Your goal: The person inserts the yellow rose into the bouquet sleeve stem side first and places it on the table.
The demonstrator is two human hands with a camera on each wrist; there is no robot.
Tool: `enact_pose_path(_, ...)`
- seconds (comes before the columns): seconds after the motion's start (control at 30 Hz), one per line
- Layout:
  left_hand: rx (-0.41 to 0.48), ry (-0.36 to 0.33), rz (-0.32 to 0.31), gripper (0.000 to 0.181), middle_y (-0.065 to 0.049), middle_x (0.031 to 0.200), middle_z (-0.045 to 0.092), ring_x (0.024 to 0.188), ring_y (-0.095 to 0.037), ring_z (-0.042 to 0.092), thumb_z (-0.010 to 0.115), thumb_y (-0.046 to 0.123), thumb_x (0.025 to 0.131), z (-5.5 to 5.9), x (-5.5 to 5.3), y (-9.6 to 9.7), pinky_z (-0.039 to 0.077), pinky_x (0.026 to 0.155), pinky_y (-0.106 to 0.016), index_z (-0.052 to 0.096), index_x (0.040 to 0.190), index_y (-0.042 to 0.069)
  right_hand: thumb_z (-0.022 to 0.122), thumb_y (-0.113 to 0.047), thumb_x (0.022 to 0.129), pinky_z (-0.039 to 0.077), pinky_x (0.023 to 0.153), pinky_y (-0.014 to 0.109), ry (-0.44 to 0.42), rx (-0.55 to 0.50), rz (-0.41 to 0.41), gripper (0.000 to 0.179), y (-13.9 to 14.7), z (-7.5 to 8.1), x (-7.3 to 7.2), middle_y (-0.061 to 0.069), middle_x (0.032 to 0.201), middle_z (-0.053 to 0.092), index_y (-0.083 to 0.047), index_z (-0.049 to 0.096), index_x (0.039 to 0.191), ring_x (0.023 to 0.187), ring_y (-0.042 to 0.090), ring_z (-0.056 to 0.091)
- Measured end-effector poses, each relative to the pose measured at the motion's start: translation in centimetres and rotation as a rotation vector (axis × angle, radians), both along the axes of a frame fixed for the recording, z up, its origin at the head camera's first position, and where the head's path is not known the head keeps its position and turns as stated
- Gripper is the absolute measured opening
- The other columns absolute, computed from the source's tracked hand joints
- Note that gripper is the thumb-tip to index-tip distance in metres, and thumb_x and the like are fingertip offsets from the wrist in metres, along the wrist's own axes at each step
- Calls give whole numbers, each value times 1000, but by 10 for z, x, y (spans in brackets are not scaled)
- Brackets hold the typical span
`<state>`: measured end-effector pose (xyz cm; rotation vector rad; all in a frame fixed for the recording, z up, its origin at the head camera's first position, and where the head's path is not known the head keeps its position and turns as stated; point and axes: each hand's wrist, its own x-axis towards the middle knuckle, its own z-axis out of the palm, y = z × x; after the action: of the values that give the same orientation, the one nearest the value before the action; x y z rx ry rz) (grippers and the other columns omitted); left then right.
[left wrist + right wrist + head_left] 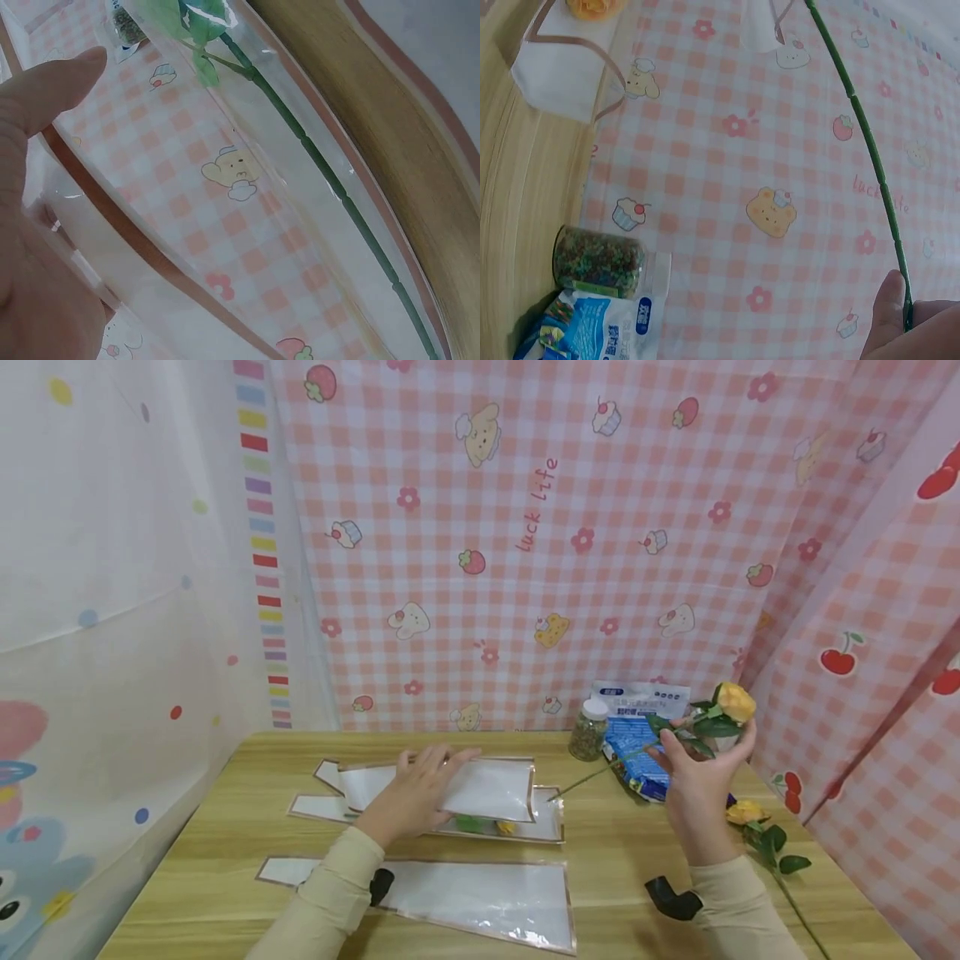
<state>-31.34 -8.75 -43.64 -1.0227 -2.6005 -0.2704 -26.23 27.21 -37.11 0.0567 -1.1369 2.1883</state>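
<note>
My right hand [701, 785] grips an artificial yellow rose [735, 703] near its bloom. Its green stem [870, 146] slants down-left in the head view, its tip close to the right ends of the sleeves. My left hand [423, 789] holds a clear, brown-edged flower sleeve [491, 789], fingers over its top and thumb [71, 82] along the side. Under this sleeve lies another sleeve [551, 822] with a yellow rose [506, 828] in it, partly covered. The left wrist view shows a green stem [322, 165] behind clear film.
Another flat sleeve [480, 897] lies nearer me. A second loose yellow rose [747, 812] rests at the table's right. Behind stand a white-capped jar [588, 731] of small bits and a blue-and-white packet [633, 747]. Patterned curtains [525, 568] close off the back and sides.
</note>
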Motion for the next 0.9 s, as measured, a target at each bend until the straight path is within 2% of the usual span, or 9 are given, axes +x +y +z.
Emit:
enact_pose_path(0.2,4,-5,1,109,-7,132,46,121,-24,48,93,32,73,1,0,1,35,98,-55,24,157,28,68,11,88,61,72,37,9,-29,13,112,-9,-3,-2,15,124,50,-47,1,156,97,24,63)
enact_pose_path(0.3,8,-1,-1,109,-7,131,46,121,-24,48,93,32,72,1,1,2,35,98,-55,25,156,28,69,8,88,60,76,38,-31,1,6,116,-13,-6,-1,15,136,42,-50,-5,156,97,26,63)
enact_pose_path(0.4,7,0,4,110,-8,132,46,122,-25,47,93,33,72,0,1,3,35,98,-54,24,157,27,71,4,89,60,78,38,-40,43,-8,115,-19,-10,0,16,135,39,-49,-5,156,96,26,63)
enact_pose_path(0.53,8,3,8,110,-9,133,45,123,-25,46,93,35,72,-2,1,4,36,97,-52,23,157,27,73,2,88,60,76,36,-1,51,-40,111,-27,-15,-2,17,123,44,-45,-2,156,95,25,62)
enact_pose_path(0.67,21,11,3,108,-9,133,45,122,-25,46,93,36,73,-2,1,5,35,95,-51,24,156,26,73,5,87,60,72,35,34,34,-61,107,-34,-22,-4,17,121,45,-41,2,154,96,26,60)
enact_pose_path(0.9,31,5,4,109,-8,132,44,122,-24,45,93,35,72,-2,1,8,35,94,-49,25,156,24,71,12,86,60,69,34,77,61,-76,97,-46,-32,-8,19,135,42,-31,11,149,97,26,53)
